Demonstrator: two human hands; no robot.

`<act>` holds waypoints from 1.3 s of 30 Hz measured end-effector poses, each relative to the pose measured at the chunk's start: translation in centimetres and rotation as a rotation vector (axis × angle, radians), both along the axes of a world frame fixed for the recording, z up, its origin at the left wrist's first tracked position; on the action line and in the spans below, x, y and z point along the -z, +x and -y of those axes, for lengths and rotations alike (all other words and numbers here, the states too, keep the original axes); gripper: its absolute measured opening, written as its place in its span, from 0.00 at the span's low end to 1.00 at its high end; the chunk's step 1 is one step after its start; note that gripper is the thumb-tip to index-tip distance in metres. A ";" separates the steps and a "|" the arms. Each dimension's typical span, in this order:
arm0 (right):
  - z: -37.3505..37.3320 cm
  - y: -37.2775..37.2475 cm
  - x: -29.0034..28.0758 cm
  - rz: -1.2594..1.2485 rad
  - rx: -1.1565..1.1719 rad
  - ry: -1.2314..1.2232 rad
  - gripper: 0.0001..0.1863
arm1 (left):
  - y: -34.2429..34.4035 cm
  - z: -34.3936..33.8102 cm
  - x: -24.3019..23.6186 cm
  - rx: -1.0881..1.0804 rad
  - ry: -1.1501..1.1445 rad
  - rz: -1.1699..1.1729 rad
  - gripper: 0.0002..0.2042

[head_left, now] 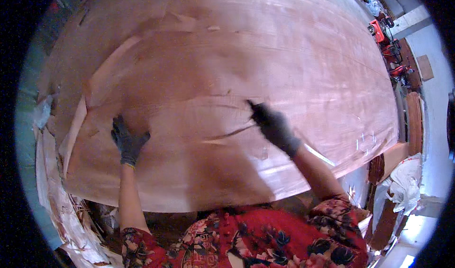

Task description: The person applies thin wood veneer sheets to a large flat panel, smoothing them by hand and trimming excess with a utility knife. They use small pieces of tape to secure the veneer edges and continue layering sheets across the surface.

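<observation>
In the head view, a broad sheet of thin reddish-brown wood veneer [227, 69] is seen filling most of the frame, smooth and faintly grained, with a long split near its middle and torn, curling edges at nine o'clock. The left hand [127, 142], in a dark knit glove, is laid flat with fingers spread on the sheet at eight o'clock of centre. The right hand [275, 125], gloved alike, is pressed on the veneer by the split, fingers loosely curled; whether anything is pinched cannot be told. Pale veneer scraps [61, 220] are heaped at seven o'clock, and red machines [386, 40] are parked at two o'clock.
</observation>
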State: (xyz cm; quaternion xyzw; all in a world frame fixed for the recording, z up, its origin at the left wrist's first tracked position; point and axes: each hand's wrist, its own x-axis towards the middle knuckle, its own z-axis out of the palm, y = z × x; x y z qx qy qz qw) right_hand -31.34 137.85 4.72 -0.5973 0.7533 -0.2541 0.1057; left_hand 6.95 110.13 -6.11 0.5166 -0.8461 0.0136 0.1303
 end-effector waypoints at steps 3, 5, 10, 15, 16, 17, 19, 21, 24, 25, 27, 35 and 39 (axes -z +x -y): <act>6.9 5.3 1.9 0.333 -0.172 -0.027 0.23 | -0.2 0.2 0.0 -0.063 0.041 0.105 0.59; 10.8 8.3 2.5 0.413 -0.135 0.297 0.22 | -0.2 0.3 0.1 -0.087 0.070 0.114 0.60; 13.9 10.2 2.6 0.201 -0.114 0.341 0.22 | 0.7 0.0 0.4 -0.027 0.150 -0.017 0.61; 13.5 10.2 3.4 0.133 -0.081 0.273 0.20 | 3.8 2.9 -3.2 0.215 -0.009 -0.028 0.62; 13.7 10.4 3.5 0.063 -0.065 0.287 0.20 | 4.9 4.5 -4.7 0.290 -0.096 -0.049 0.62; 14.0 10.6 3.6 -0.019 -0.063 0.319 0.20 | 5.1 6.1 -5.6 0.285 -0.002 0.009 0.61; 14.5 11.0 3.7 -0.074 0.001 0.521 0.23 | 6.3 8.4 -7.2 0.365 0.004 0.034 0.59; 14.7 11.0 3.7 -0.113 0.032 0.512 0.25 | 6.9 9.7 -7.8 0.399 0.035 0.084 0.57; 14.4 10.7 4.3 -0.042 0.037 0.447 0.23 | 6.9 10.1 -6.9 0.478 -0.046 0.039 0.49; 14.4 10.5 4.6 -0.119 0.028 0.406 0.23 | 6.9 10.1 -6.3 0.455 -0.015 0.055 0.46; 14.3 10.2 5.3 -0.181 -0.047 0.331 0.22 | 6.9 10.4 -5.3 0.492 -0.043 0.034 0.42; 14.6 9.8 6.2 -0.347 -0.101 0.355 0.23 | 6.5 13.5 -4.4 0.452 -0.149 0.091 0.39; 14.5 10.0 5.7 -0.279 -0.106 0.279 0.24 | 5.3 12.5 -6.9 0.482 0.008 0.072 0.42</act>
